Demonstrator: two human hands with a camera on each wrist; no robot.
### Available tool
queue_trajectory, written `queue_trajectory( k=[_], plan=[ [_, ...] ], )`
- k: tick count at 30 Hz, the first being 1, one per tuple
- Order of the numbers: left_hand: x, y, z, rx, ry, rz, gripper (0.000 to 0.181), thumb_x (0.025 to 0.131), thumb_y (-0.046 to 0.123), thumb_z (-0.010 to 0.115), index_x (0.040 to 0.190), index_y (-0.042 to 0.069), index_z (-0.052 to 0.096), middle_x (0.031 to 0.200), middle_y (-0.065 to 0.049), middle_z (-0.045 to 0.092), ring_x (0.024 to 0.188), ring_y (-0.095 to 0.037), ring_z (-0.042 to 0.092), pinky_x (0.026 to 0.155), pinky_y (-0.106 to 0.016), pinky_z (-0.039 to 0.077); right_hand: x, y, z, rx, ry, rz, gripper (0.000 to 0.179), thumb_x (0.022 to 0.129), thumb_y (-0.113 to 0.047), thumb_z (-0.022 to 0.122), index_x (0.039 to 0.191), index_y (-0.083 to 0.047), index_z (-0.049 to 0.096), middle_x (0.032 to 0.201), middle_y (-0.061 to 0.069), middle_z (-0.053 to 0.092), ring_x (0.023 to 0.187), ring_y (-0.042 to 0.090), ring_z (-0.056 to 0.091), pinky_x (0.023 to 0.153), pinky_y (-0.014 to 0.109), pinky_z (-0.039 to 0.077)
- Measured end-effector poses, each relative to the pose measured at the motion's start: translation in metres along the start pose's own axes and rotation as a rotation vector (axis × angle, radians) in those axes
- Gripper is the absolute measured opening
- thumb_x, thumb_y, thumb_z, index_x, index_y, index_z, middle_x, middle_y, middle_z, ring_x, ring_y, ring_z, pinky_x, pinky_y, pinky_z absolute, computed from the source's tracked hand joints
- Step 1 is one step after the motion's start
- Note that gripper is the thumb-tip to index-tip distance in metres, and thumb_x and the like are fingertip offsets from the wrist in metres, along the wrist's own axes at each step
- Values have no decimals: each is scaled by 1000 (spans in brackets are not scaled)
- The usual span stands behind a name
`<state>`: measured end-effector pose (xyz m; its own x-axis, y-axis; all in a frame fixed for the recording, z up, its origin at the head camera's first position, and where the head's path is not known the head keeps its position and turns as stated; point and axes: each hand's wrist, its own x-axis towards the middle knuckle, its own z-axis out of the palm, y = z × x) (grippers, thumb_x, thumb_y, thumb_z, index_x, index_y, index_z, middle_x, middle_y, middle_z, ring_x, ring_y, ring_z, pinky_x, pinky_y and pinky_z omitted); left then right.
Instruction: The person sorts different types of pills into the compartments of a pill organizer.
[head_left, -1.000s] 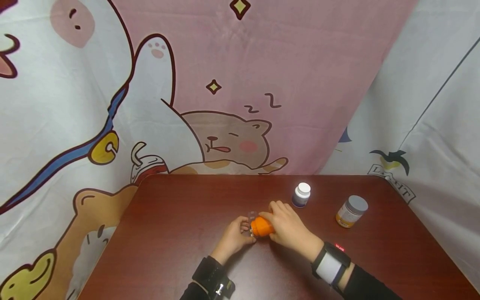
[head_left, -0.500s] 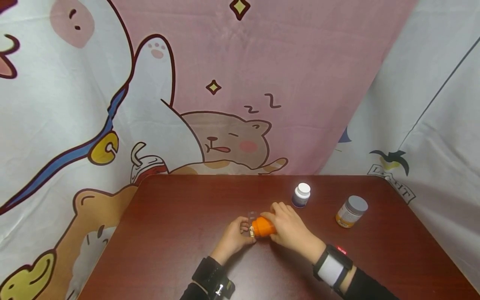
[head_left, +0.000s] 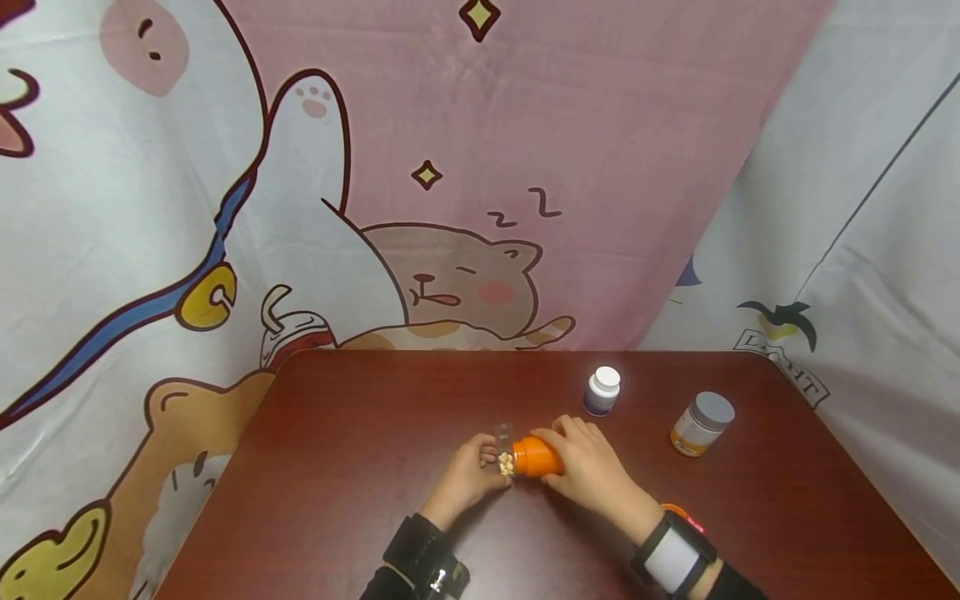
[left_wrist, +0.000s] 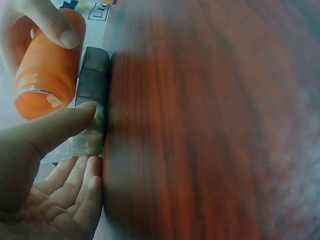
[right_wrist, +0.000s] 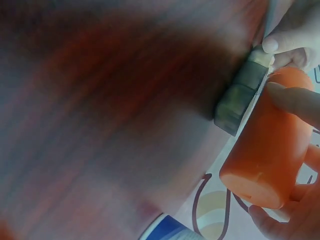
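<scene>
A small clear pill organizer (head_left: 504,433) stands on the table, pale tablets (head_left: 506,463) heaped in its near end. My left hand (head_left: 461,479) holds that end between thumb and fingers; the left wrist view shows the thumb (left_wrist: 75,120) against the box. Just right of it, my right hand (head_left: 596,471) grips an orange pill bottle (head_left: 537,457), tipped on its side with its mouth towards the box. A few tablets (left_wrist: 54,101) show inside the bottle's mouth. In the right wrist view the box's compartments (right_wrist: 240,95) run alongside the bottle.
A white bottle (head_left: 602,392) with a dark label stands behind the right hand. Farther right is a grey-lidded jar (head_left: 702,423). An orange rim with a red tag (head_left: 686,517) is partly hidden behind the right wrist. A printed cloth (head_left: 465,125) hangs behind the table (head_left: 375,417).
My right hand has drawn the orange bottle slightly right, off the organizer. Tablets have come out of its mouth and now show in the near end of the box. My left hand stays put.
</scene>
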<state>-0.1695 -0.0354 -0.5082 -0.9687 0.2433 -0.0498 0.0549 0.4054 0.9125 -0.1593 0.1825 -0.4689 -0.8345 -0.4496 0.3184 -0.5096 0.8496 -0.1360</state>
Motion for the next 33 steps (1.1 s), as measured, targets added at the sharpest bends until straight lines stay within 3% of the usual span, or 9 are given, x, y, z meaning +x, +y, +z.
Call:
queue_trajectory(
  k=[10, 21, 25, 29, 33],
  plan=[
    [0, 2, -1, -16, 1, 14, 60, 71, -7, 87, 124, -11, 59, 111, -22, 70, 102, -33, 67, 96, -51, 58, -22, -5, -3, 177, 82, 122, 67, 65, -21, 100, 125, -15, 72, 113, 2, 70, 109, 26, 64, 98, 50, 53],
    [-1, 2, -2, -28, 2, 13, 60, 71, -7, 87, 124, -12, 59, 112, -23, 70, 103, -34, 68, 97, -52, 57, -48, -26, -5, 289, 169, 203, 68, 60, -17, 102, 122, -16, 72, 116, -3, 72, 110, 16, 65, 95, 44, 56],
    [-1, 2, -1, -25, -1, 6, 60, 72, -6, 87, 125, -11, 59, 112, -22, 70, 103, -33, 68, 97, -52, 57, -56, -35, -6, 337, 139, 267, 68, 62, -18, 101, 123, -15, 72, 115, -4, 72, 109, 15, 67, 96, 44, 57],
    [-1, 2, -1, -22, -1, 6, 59, 72, -6, 87, 124, -11, 59, 112, -22, 70, 103, -34, 67, 97, -52, 57, -65, -42, -9, 380, 42, 351, 68, 66, -23, 100, 126, -18, 70, 116, -4, 72, 110, 17, 68, 98, 46, 57],
    [-1, 2, -1, -9, 0, -1, 59, 72, -4, 87, 124, -10, 60, 113, -22, 70, 104, -34, 67, 97, -53, 57, -72, -47, -12, 416, -33, 386, 68, 69, -26, 98, 128, -18, 67, 120, -5, 72, 114, 20, 69, 101, 49, 56]
  ],
)
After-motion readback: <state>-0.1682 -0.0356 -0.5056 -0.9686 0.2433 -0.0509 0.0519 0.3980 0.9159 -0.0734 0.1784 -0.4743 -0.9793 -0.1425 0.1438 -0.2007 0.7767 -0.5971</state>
